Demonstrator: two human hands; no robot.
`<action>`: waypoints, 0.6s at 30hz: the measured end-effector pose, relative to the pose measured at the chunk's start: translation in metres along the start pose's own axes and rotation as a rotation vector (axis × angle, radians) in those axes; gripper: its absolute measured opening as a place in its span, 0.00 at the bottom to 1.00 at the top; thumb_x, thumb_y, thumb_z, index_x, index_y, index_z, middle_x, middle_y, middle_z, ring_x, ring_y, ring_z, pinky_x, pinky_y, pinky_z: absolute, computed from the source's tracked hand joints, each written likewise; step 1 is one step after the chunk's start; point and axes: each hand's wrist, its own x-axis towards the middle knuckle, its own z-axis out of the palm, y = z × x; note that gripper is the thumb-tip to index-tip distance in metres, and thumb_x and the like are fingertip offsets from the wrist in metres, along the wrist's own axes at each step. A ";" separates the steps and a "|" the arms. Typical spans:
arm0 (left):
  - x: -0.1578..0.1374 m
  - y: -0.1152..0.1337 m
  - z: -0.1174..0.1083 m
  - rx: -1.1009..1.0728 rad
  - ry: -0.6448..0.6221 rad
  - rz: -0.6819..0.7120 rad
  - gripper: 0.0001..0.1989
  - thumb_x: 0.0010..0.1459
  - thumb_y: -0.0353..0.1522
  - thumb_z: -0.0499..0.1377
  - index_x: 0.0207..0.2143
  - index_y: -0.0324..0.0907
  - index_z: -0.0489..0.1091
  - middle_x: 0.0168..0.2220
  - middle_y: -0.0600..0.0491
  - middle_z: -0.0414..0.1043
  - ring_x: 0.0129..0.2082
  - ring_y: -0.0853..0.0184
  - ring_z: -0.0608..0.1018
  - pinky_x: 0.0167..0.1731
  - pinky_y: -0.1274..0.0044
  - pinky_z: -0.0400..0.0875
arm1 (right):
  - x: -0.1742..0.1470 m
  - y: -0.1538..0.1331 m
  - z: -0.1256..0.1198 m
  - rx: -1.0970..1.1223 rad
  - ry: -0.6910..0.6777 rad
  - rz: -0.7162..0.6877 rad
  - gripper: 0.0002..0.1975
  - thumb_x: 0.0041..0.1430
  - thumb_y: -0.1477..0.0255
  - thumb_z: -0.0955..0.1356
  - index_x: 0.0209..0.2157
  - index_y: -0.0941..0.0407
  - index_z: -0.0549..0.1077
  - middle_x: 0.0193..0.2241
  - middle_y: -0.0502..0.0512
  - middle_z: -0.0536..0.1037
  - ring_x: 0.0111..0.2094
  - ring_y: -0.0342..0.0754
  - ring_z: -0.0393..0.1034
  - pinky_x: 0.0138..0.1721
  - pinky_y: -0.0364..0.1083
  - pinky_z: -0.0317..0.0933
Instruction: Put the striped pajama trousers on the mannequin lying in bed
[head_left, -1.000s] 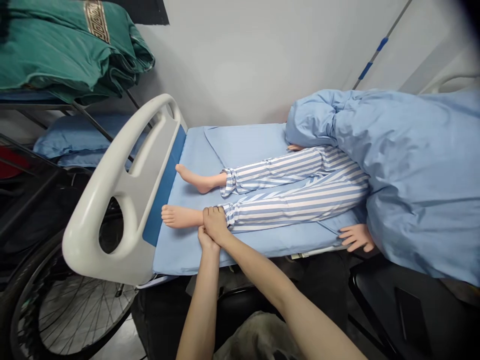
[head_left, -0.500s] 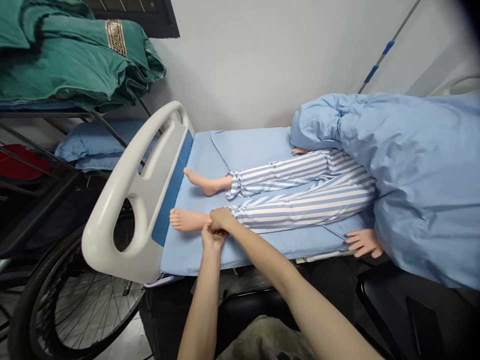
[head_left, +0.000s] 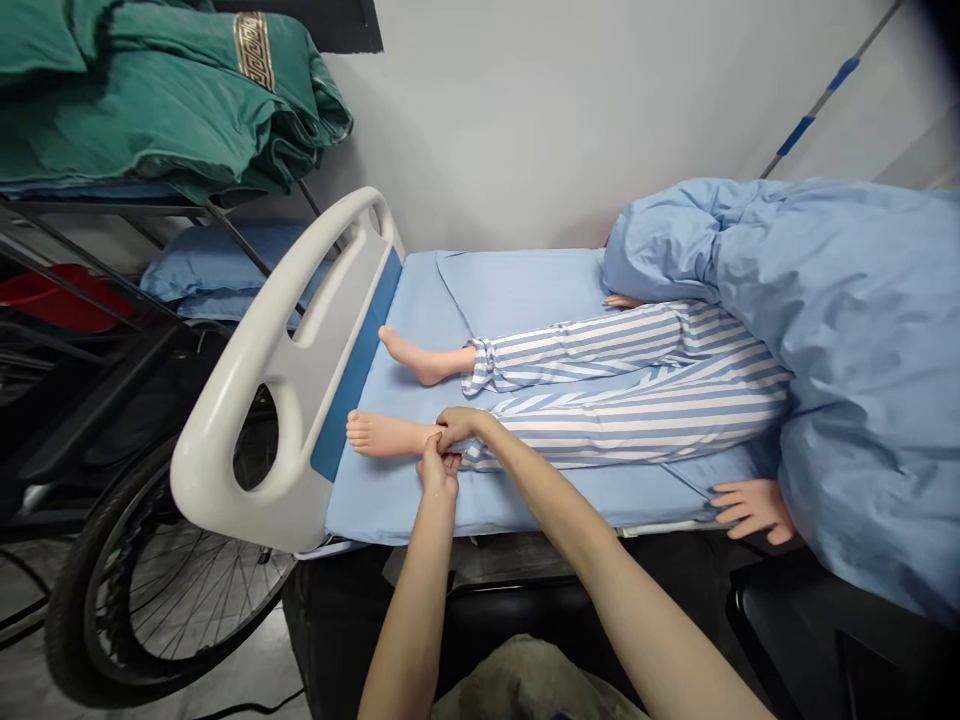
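A care manikin's legs in blue-and-white striped pajama trousers (head_left: 600, 425) lie stretched out on a bed. Around the near ankle, just above the bare near foot (head_left: 390, 436), both my hands are closed at the trouser cuff. My right hand (head_left: 459, 428) grips from above, its fingers bent over the cuff. From the near side, my left hand (head_left: 439, 470) pinches at the same cuff, thumb up and fingers curled beneath. Cloth between the fingers is mostly hidden. The far foot (head_left: 427, 362) rests on the sheet, its cuff gathered above the ankle.
Left of the feet stands the bed's footboard (head_left: 255, 350). A bunched blue quilt (head_left: 847, 370) covers the upper body, with a manikin hand (head_left: 754, 508) showing below it. A wheelchair wheel (head_left: 172, 590) and a rack with green bedding (head_left: 195, 110) are at left.
The view has shifted, so the bed appears further right. My hands stay at the near ankle and sit slightly further up toward the trouser leg. The legs lie as before.
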 end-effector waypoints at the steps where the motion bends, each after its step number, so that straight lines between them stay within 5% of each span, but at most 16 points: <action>1: 0.000 -0.003 -0.002 0.006 0.007 0.025 0.03 0.56 0.28 0.62 0.35 0.38 0.71 0.29 0.52 0.75 0.27 0.70 0.78 0.31 0.79 0.75 | 0.000 0.001 0.001 -0.012 0.001 -0.011 0.21 0.67 0.60 0.68 0.53 0.61 0.73 0.50 0.56 0.74 0.49 0.54 0.72 0.51 0.52 0.70; 6: 0.001 -0.011 -0.011 0.024 -0.008 0.111 0.09 0.54 0.31 0.66 0.37 0.36 0.73 0.31 0.48 0.77 0.31 0.65 0.81 0.36 0.76 0.78 | -0.003 0.000 0.011 -0.127 0.094 -0.080 0.21 0.58 0.60 0.70 0.45 0.61 0.76 0.41 0.60 0.80 0.42 0.54 0.76 0.40 0.45 0.67; 11: 0.003 -0.007 -0.016 -0.003 -0.117 -0.057 0.08 0.60 0.33 0.61 0.39 0.38 0.75 0.32 0.47 0.78 0.30 0.66 0.80 0.34 0.76 0.77 | -0.010 -0.010 0.029 -0.290 0.301 -0.026 0.22 0.55 0.64 0.67 0.49 0.59 0.73 0.43 0.65 0.81 0.42 0.58 0.78 0.40 0.49 0.69; 18: 0.002 -0.010 -0.020 0.004 -0.215 -0.185 0.16 0.63 0.42 0.57 0.41 0.38 0.74 0.35 0.44 0.77 0.35 0.63 0.80 0.34 0.75 0.76 | -0.020 -0.020 0.024 -0.292 0.213 0.068 0.21 0.57 0.60 0.69 0.48 0.57 0.74 0.44 0.63 0.81 0.44 0.57 0.78 0.43 0.50 0.70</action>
